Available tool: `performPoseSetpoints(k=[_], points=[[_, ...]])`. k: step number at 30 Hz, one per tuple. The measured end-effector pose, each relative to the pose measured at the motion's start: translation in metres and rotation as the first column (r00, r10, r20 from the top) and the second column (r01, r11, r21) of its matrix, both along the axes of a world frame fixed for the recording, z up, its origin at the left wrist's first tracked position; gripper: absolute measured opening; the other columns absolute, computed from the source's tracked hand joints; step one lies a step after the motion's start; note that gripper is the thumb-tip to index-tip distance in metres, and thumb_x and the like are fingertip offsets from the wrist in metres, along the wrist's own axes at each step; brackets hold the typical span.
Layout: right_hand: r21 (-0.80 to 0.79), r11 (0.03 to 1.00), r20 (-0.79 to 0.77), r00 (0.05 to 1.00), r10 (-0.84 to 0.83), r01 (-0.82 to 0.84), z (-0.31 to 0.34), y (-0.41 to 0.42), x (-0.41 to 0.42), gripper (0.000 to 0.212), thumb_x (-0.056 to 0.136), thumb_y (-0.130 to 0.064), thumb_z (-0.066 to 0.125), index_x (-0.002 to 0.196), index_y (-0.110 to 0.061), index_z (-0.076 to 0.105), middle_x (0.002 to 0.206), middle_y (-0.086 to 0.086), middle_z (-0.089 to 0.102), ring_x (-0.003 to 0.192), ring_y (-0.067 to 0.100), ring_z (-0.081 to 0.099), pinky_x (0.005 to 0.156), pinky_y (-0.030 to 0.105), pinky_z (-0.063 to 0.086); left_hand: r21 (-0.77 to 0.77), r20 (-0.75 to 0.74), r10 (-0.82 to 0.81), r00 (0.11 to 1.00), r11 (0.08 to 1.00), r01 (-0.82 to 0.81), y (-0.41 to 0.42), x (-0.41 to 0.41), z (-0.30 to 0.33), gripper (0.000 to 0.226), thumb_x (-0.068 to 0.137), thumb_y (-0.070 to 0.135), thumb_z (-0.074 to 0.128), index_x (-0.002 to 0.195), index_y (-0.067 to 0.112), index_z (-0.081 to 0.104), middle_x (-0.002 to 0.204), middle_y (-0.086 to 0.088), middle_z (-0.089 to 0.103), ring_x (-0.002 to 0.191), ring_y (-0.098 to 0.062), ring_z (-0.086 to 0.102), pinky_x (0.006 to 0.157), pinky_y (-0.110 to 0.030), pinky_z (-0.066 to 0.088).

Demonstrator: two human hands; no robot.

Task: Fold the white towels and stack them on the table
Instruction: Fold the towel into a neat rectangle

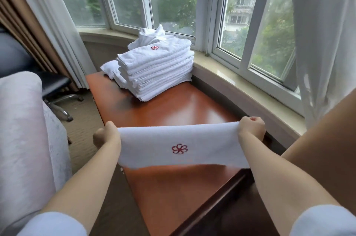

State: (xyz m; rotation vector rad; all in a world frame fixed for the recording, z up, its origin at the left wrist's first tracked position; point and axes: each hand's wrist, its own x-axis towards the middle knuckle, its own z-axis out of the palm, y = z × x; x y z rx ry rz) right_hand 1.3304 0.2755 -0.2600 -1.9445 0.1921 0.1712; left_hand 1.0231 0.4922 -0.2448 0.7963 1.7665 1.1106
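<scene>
While both hands, left hand [106, 135] and right hand [251, 129], grip the stretched towel [181, 147] with closed fingers, folding is midway; next, probably halve it for the stack [156, 70].

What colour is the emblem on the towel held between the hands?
Red, a pinwheel-like flower emblem on the white towel, seen in the head view.

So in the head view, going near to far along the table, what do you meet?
Towel held stretched between left hand and right hand → bare wooden table → stack of folded towels → crumpled unfolded towels → window.
</scene>
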Motion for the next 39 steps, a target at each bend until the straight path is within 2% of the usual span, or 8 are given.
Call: performPoseSetpoints(k=[3, 6, 8, 11, 15, 25, 30, 39], points=[[-0.037, 0.999, -0.089, 0.996, 0.021, -0.024, -0.004, 0.002, 0.007, 0.012, 0.077, -0.014, 0.048, 0.085, -0.011, 0.057, 0.088, 0.004, 0.058, 0.079, 0.030, 0.055, 0.071, 0.033, 0.042, -0.257, 0.007, -0.189, 0.982, 0.949, 0.184, 0.015, 0.004, -0.009, 0.043, 0.088, 0.011, 0.044, 0.127, -0.006, 0.051, 0.129, -0.019, 0.052, 0.115, -0.037, 0.054, 0.104, -0.034, 0.041], [-0.040, 0.999, -0.176, 0.984, 0.000, -0.007, -0.016, 0.010, 0.012, 0.006, 0.083, -0.012, 0.052, 0.089, -0.010, 0.053, 0.092, 0.009, 0.055, 0.086, 0.033, 0.055, 0.075, 0.034, 0.041, -0.335, -0.005, -0.374, 0.927, 0.874, 0.351, 0.030, 0.010, -0.018, 0.027, 0.099, 0.004, 0.036, 0.074, -0.004, 0.044, 0.081, -0.013, 0.043, 0.071, -0.028, 0.042, 0.080, -0.025, 0.031], [-0.039, 0.999, -0.189, 0.982, 0.006, -0.014, -0.030, 0.021, 0.015, 0.014, 0.084, -0.010, 0.052, 0.093, -0.008, 0.063, 0.098, 0.011, 0.063, 0.089, 0.032, 0.057, 0.075, 0.032, 0.042, -0.380, -0.009, -0.462, 0.887, 0.822, 0.424, 0.042, 0.019, -0.028, 0.026, 0.102, 0.011, 0.038, 0.085, -0.004, 0.050, 0.088, -0.016, 0.049, 0.082, -0.027, 0.045, 0.087, -0.031, 0.036], [0.019, 1.000, -0.159, 0.987, 0.011, -0.008, -0.049, 0.045, 0.017, 0.021, 0.084, -0.011, 0.054, 0.100, -0.014, 0.069, 0.104, 0.010, 0.068, 0.086, 0.026, 0.056, 0.077, 0.029, 0.044, -0.393, 0.067, -0.445, 0.893, 0.811, 0.433, 0.067, 0.027, -0.053, 0.043, 0.099, 0.030, 0.052, 0.129, -0.001, 0.048, 0.124, -0.016, 0.056, 0.109, -0.028, 0.056, 0.104, -0.037, 0.042], [0.152, 0.988, -0.148, 0.987, 0.056, -0.033, -0.068, 0.086, 0.030, 0.030, 0.085, -0.015, 0.062, 0.116, -0.017, 0.062, 0.112, 0.005, 0.064, 0.092, 0.021, 0.057, 0.083, 0.029, 0.046, -0.267, -0.068, -0.362, 0.930, 0.904, 0.333, 0.113, 0.038, -0.079, 0.052, 0.088, 0.029, 0.069, 0.129, 0.000, 0.054, 0.131, -0.014, 0.057, 0.116, -0.033, 0.057, 0.097, -0.036, 0.047], [-0.450, 0.795, -0.379, 0.894, 0.241, -0.406, -0.135, 0.101, 0.034, 0.025, 0.084, -0.026, 0.054, 0.106, -0.015, 0.056, 0.109, 0.010, 0.062, 0.107, 0.034, 0.056, 0.101, 0.045, 0.042, -0.509, -0.500, -0.727, 0.471, 0.687, 0.519, 0.149, 0.039, -0.158, 0.048, 0.083, 0.039, 0.069, 0.116, 0.008, 0.055, 0.124, -0.014, 0.050, 0.107, -0.035, 0.055, 0.092, -0.040, 0.048], [-0.606, 0.721, -0.260, 0.940, 0.219, -0.335, -0.136, 0.092, 0.024, 0.031, 0.089, -0.036, 0.055, 0.107, -0.011, 0.055, 0.109, 0.012, 0.064, 0.106, 0.034, 0.059, 0.089, 0.037, 0.042, -0.399, -0.582, -0.617, 0.530, 0.785, 0.474, 0.126, 0.035, -0.158, 0.041, 0.082, 0.040, 0.072, 0.107, 0.012, 0.054, 0.121, -0.011, 0.044, 0.099, -0.035, 0.056, 0.089, -0.042, 0.050], [-0.270, 0.912, -0.320, 0.922, 0.219, -0.310, -0.122, 0.076, 0.011, 0.041, 0.096, -0.026, 0.048, 0.124, 0.003, 0.053, 0.115, 0.020, 0.060, 0.098, 0.038, 0.059, 0.075, 0.034, 0.046, -0.441, -0.372, -0.659, 0.654, 0.745, 0.500, 0.081, 0.001, -0.157, 0.040, 0.087, 0.030, 0.068, 0.116, 0.003, 0.061, 0.112, -0.013, 0.065, 0.097, -0.034, 0.062, 0.079, -0.038, 0.052]])
